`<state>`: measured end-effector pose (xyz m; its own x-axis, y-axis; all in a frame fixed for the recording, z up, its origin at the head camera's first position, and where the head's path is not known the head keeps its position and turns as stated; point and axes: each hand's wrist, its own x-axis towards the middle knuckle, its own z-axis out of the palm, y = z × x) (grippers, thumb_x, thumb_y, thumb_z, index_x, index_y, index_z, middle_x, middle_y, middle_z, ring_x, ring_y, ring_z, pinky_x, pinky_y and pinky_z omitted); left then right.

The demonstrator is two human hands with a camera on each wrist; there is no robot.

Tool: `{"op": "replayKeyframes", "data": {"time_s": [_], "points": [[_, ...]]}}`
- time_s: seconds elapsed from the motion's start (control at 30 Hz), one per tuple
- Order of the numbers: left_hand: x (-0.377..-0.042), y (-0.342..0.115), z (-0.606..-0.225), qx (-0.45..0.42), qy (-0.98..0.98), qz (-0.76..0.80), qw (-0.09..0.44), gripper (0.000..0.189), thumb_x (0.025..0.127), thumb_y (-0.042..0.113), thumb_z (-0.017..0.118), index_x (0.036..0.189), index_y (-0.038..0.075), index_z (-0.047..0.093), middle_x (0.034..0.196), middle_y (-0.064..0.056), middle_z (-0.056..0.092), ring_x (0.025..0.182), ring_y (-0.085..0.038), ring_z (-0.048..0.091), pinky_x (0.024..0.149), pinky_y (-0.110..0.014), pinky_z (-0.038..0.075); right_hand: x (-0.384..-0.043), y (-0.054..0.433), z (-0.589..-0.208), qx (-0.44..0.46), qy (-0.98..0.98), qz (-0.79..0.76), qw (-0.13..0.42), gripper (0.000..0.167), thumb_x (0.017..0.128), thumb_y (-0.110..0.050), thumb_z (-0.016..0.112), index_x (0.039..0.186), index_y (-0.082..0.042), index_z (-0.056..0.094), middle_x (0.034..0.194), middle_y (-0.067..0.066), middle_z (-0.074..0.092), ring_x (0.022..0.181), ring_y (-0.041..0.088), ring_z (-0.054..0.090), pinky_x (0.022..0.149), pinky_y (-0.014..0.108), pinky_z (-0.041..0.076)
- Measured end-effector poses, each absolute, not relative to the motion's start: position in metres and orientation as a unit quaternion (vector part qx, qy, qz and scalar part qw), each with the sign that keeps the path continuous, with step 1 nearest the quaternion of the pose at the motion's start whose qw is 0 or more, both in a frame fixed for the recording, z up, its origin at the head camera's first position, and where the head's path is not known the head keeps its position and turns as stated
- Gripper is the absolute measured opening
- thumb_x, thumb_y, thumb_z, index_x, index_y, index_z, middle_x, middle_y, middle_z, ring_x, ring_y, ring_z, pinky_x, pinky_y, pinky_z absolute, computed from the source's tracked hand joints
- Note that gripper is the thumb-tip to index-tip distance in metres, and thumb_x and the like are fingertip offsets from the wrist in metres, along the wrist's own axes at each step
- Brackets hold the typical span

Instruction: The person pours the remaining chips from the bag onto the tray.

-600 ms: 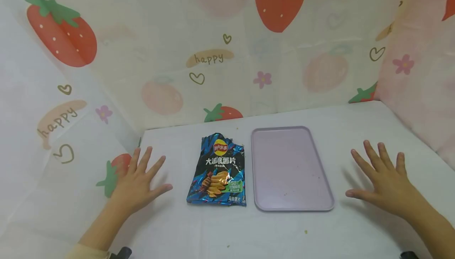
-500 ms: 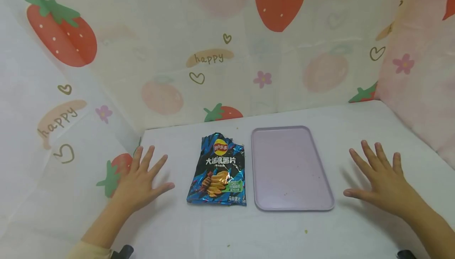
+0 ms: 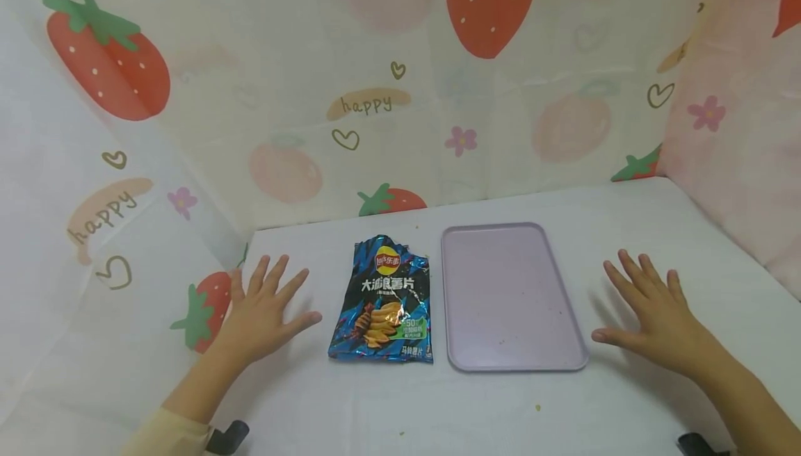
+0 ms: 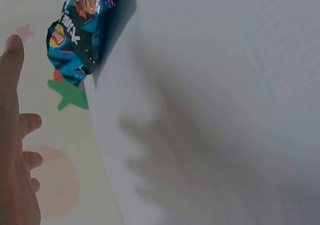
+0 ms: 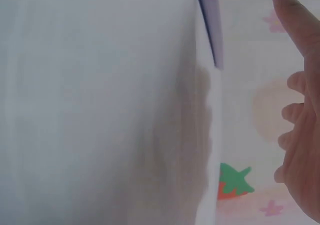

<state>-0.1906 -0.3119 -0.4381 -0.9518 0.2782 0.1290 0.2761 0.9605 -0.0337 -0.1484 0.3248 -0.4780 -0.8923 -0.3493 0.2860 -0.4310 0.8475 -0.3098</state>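
A blue and black potato chip bag (image 3: 383, 303), its top edge torn, lies flat on the white table left of a pale purple tray (image 3: 510, 296). My left hand (image 3: 259, 317) hovers with spread fingers to the left of the bag, holding nothing. On the other side, my right hand (image 3: 657, 320) is held over the table just right of the tray, fingers spread and nothing in them. The left wrist view shows the chip bag (image 4: 77, 35) beyond the left thumb. In the right wrist view, a corner of the tray (image 5: 211, 25) shows near the right thumb.
The white tabletop (image 3: 463, 414) has a few small crumbs (image 3: 537, 408) on it. Strawberry-printed cloth (image 3: 500, 129) hangs behind the table and along both sides.
Both hands have moved inward, the left one to the right toward the chip bag and the right one to the left toward the tray. The bag and tray stay in place.
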Motion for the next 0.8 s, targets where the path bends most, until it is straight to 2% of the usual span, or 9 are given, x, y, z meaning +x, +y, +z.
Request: {"op": "replayKeyframes", "data": {"time_s": [0.37, 0.8], "points": [[-0.200, -0.301, -0.440, -0.133, -0.989, -0.036, 0.046, 0.090, 0.089, 0.080, 0.050, 0.159, 0.024, 0.037, 0.168, -0.017, 0.024, 0.155, -0.046, 0.010, 0.116, -0.074, -0.008, -0.150, 0.314, -0.480, 0.195, -0.943, 0.254, 0.088, 0.110, 0.082, -0.042, 0.084, 0.165, -0.015, 0.017, 0.172, 0.012, 0.005, 0.159, 0.032, -0.007, 0.121, 0.063, -0.014], [-0.212, -0.287, -0.446, -0.108, -0.987, -0.121, -0.002, 0.090, 0.093, 0.076, 0.048, 0.160, 0.017, 0.035, 0.166, -0.020, 0.028, 0.154, -0.046, 0.014, 0.116, -0.075, -0.001, -0.156, 0.303, -0.480, 0.193, -0.928, 0.313, 0.064, 0.111, 0.085, -0.037, 0.083, 0.166, -0.015, 0.011, 0.171, 0.019, 0.008, 0.158, 0.038, -0.003, 0.121, 0.063, -0.013]]}}
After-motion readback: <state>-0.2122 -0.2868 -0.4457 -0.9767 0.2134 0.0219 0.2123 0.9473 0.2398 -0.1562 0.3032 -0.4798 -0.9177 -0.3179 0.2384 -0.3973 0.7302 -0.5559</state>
